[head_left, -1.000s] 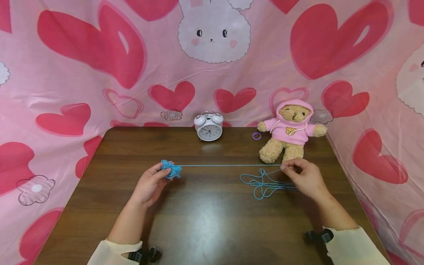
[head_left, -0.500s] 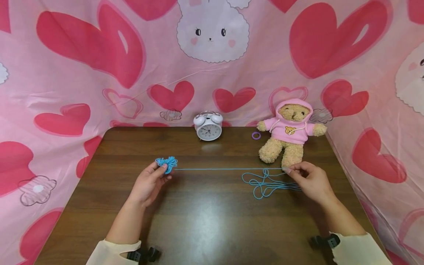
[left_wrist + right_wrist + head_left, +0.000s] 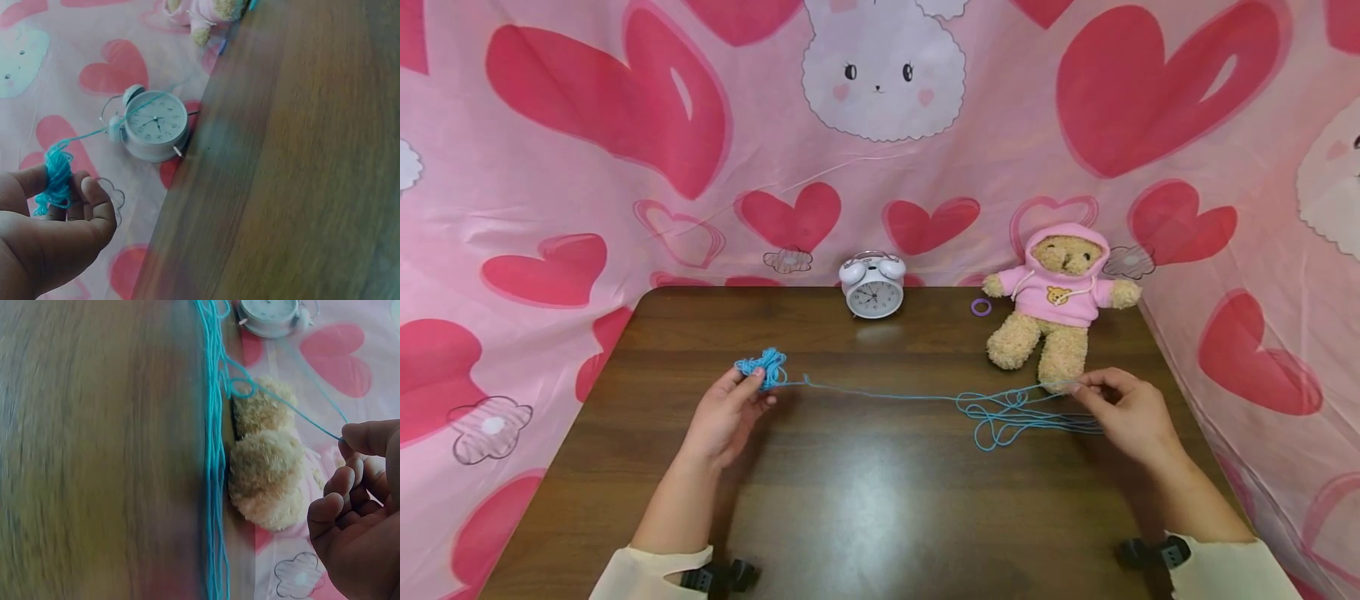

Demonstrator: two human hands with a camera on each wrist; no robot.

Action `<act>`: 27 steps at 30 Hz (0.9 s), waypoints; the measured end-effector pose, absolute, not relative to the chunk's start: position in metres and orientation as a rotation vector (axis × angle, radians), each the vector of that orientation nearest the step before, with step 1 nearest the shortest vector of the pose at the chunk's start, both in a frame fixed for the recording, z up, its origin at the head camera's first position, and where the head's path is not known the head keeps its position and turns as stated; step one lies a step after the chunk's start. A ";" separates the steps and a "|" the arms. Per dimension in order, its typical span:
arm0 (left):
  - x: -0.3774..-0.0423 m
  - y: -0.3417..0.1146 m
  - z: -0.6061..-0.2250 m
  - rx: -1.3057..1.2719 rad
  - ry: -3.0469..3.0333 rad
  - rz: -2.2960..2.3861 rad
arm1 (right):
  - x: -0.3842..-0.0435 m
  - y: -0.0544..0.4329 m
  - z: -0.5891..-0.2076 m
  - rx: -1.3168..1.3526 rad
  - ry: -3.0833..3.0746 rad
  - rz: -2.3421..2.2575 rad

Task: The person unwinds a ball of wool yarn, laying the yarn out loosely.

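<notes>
A small bundle of blue yarn [image 3: 767, 368] is pinched between the thumb and fingers of my left hand [image 3: 724, 421], above the left part of the table. From it a single strand [image 3: 880, 395] runs to the right, sagging a little. My right hand [image 3: 1131, 417] pinches the strand between thumb and forefinger, near the teddy bear's foot. Beneath that hand, loose loops of yarn [image 3: 1000, 421] lie on the table, partly hidden by it. In the right wrist view the strand [image 3: 300, 414] bends at my thumb tip, and the other fingers are loosely curled.
A teddy bear [image 3: 1060, 287] in a pink hoodie sits at the back right of the wooden table [image 3: 850, 500]. Left of it lies a purple ring [image 3: 981, 307]. A white alarm clock [image 3: 872, 287] stands at the back middle, before a pink heart-patterned cloth [image 3: 880, 192].
My hands have moved apart, the left one leftward and the right one rightward. The strand between them was taut and straight; now it hangs slack.
</notes>
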State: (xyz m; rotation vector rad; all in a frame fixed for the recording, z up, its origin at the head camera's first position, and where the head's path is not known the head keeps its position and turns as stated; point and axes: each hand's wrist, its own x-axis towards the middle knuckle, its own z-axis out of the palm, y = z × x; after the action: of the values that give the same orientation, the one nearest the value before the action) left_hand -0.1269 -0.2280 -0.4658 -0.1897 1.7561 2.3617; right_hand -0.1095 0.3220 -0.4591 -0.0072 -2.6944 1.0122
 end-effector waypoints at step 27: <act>-0.117 -0.268 -0.465 -0.076 1.700 2.485 | -0.079 0.396 -0.460 -0.217 -2.743 1.008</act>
State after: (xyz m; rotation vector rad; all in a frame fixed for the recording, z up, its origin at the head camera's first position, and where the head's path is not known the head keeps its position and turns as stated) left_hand -0.1171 -0.2678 -0.4649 -0.0758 1.7002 2.4852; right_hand -0.0789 0.3958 -0.4599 -0.2167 -2.7433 1.0077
